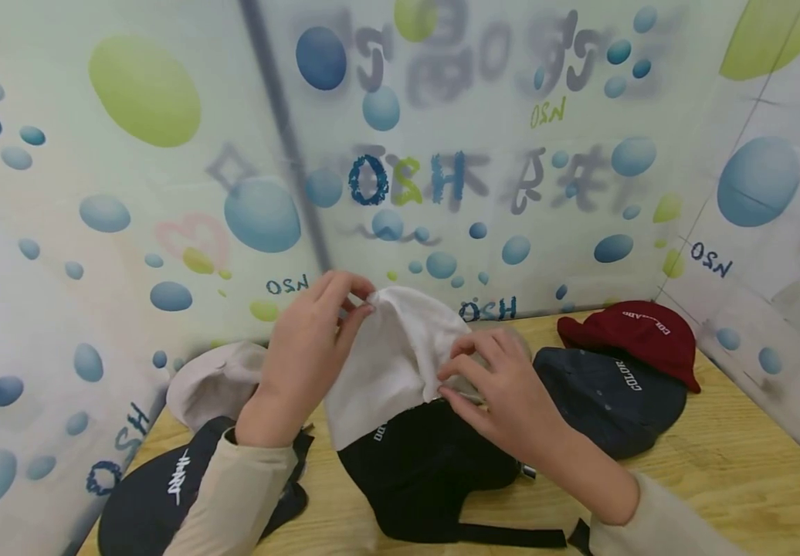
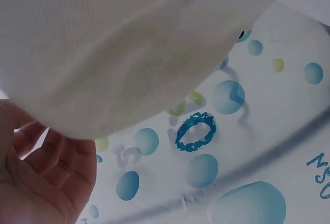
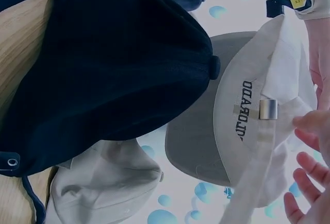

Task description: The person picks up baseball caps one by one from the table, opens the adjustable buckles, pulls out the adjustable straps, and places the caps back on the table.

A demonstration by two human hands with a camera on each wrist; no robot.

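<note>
A white cap is held up above a black cap, overlapping its crown in the head view. My left hand pinches its upper left edge between thumb and fingertips. Along the lower left of the left wrist view, curled fingers lie under the pale cloth. On the other side, my right hand pinches a fold with thumb and index finger, the rest of its fingers loosely bent. Dark lettering, a buckled strap and a grey brim show on this cap in the right wrist view.
To the left lie a pale cap and a dark cap with white lettering. A maroon cap rests against a navy cap at right. Behind the wooden table stands a bubble-patterned wall covering.
</note>
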